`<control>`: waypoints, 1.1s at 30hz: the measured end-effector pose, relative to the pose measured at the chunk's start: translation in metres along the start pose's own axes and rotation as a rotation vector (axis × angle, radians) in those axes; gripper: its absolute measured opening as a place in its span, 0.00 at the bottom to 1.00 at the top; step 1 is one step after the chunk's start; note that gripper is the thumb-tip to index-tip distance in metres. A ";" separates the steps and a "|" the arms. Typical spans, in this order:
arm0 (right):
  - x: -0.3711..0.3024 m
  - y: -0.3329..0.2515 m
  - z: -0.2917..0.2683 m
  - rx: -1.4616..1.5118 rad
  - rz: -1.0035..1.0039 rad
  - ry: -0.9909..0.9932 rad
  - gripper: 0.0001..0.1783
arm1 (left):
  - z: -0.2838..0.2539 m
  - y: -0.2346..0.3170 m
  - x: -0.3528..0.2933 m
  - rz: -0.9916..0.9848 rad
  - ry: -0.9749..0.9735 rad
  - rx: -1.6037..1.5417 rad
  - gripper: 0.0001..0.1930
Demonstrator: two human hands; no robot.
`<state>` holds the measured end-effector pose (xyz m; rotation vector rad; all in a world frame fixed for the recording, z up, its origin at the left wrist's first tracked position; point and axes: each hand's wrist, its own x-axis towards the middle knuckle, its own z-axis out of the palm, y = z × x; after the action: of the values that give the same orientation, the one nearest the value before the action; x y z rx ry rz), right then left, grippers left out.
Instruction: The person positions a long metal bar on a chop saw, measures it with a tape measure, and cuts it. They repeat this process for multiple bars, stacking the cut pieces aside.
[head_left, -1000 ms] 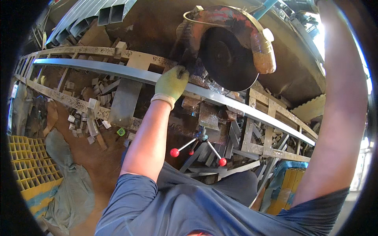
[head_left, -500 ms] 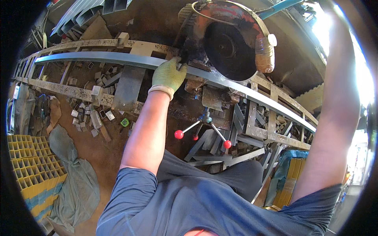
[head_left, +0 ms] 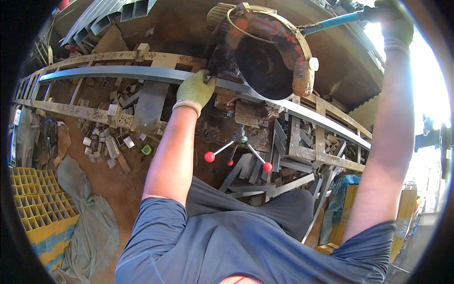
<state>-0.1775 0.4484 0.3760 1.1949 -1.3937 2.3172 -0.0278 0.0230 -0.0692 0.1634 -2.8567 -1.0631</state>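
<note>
A long silvery metal tube (head_left: 118, 72) lies across the rack under a cut-off saw (head_left: 274, 28). My left hand (head_left: 196, 90), in a yellow-green glove, is closed over the tube just left of the saw's dark round blade (head_left: 262, 66). The blade's lower edge is down at the tube, hiding part of it. Up at the top right, my gloved right hand (head_left: 397, 31) is wrapped round the end of the saw's blue lever (head_left: 336, 22); glare and the picture's rim partly hide its fingers. A brownish plastic bottle (head_left: 303, 80) hangs on the guard's right side.
Below the saw is a clamp handle (head_left: 241, 137) with red knobs. Several offcuts (head_left: 97, 142) and a green tape measure (head_left: 146, 149) lie on the floor. Stacked yellow tubes (head_left: 42, 194) and grey cloth (head_left: 90, 222) are at left. More metal tubes (head_left: 137, 9) stand at the back.
My right arm has come down, bringing my hand and more of the lever into view. The saw's blade sits lower against the tube. My left hand keeps its hold; the view has shifted slightly.
</note>
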 end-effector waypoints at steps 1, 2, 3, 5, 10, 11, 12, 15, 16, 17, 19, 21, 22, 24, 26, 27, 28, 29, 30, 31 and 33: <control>-0.006 0.005 0.007 -0.192 -0.069 -0.039 0.16 | -0.002 -0.003 -0.001 -0.007 0.010 0.005 0.29; -0.002 0.013 0.003 -0.184 -0.087 0.007 0.16 | -0.004 -0.007 -0.002 -0.013 0.012 0.011 0.29; 0.003 0.008 -0.010 -0.207 -0.113 0.059 0.16 | 0.001 -0.002 0.000 0.008 0.002 0.002 0.29; -0.001 0.013 -0.019 -0.315 -0.159 0.184 0.16 | -0.003 0.001 -0.001 -0.024 -0.045 0.017 0.28; -0.016 -0.018 -0.017 -0.504 -0.048 0.297 0.17 | -0.005 0.013 -0.004 -0.036 -0.013 0.003 0.26; -0.025 0.010 0.021 -0.523 -0.135 0.356 0.18 | -0.008 0.003 -0.006 -0.042 0.005 -0.009 0.26; -0.032 0.011 0.039 -0.451 -0.142 0.392 0.15 | -0.005 0.002 -0.004 -0.025 0.006 -0.031 0.26; -0.031 0.008 0.033 -0.367 -0.134 0.372 0.16 | 0.000 0.000 -0.003 -0.011 0.023 -0.003 0.26; -0.032 0.010 0.036 -0.369 -0.136 0.373 0.16 | -0.002 -0.001 -0.003 -0.017 0.023 -0.002 0.25; -0.031 0.012 0.039 -0.368 -0.137 0.372 0.16 | 0.001 -0.007 0.001 -0.017 0.027 -0.003 0.25; -0.031 0.008 0.027 -0.350 -0.132 0.383 0.16 | 0.003 -0.003 -0.001 0.005 0.025 -0.024 0.25; -0.030 0.007 0.023 -0.368 -0.119 0.367 0.16 | -0.001 0.001 -0.003 0.004 0.025 -0.027 0.25; -0.028 0.007 0.019 -0.377 -0.144 0.389 0.15 | 0.001 -0.002 -0.003 0.014 0.047 -0.028 0.25; -0.031 0.006 0.018 -0.392 -0.155 0.412 0.13 | 0.009 -0.004 -0.004 0.034 0.104 -0.039 0.24; -0.035 0.008 0.024 -0.374 -0.120 0.406 0.12 | 0.006 -0.005 -0.003 0.006 0.057 -0.049 0.23; -0.036 0.006 0.025 -0.368 -0.098 0.402 0.11 | 0.005 -0.004 -0.004 0.025 0.055 -0.051 0.22; -0.037 0.006 0.027 -0.359 -0.076 0.398 0.11 | 0.004 -0.005 -0.004 0.010 0.044 -0.054 0.22; -0.037 0.007 0.027 -0.356 -0.074 0.388 0.11 | 0.002 -0.006 -0.003 -0.003 0.031 -0.056 0.22; -0.038 0.006 0.026 -0.352 -0.071 0.380 0.11 | 0.004 -0.006 -0.002 -0.011 0.014 -0.061 0.23; -0.039 0.004 0.024 -0.346 -0.068 0.371 0.11 | 0.006 -0.007 -0.004 -0.015 0.039 -0.056 0.23; -0.037 0.002 0.019 -0.334 -0.067 0.336 0.11 | 0.007 -0.008 -0.002 -0.005 0.034 -0.054 0.24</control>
<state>-0.1437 0.4405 0.3521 0.7076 -1.5063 2.0157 -0.0266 0.0220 -0.0797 0.1828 -2.7961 -1.1261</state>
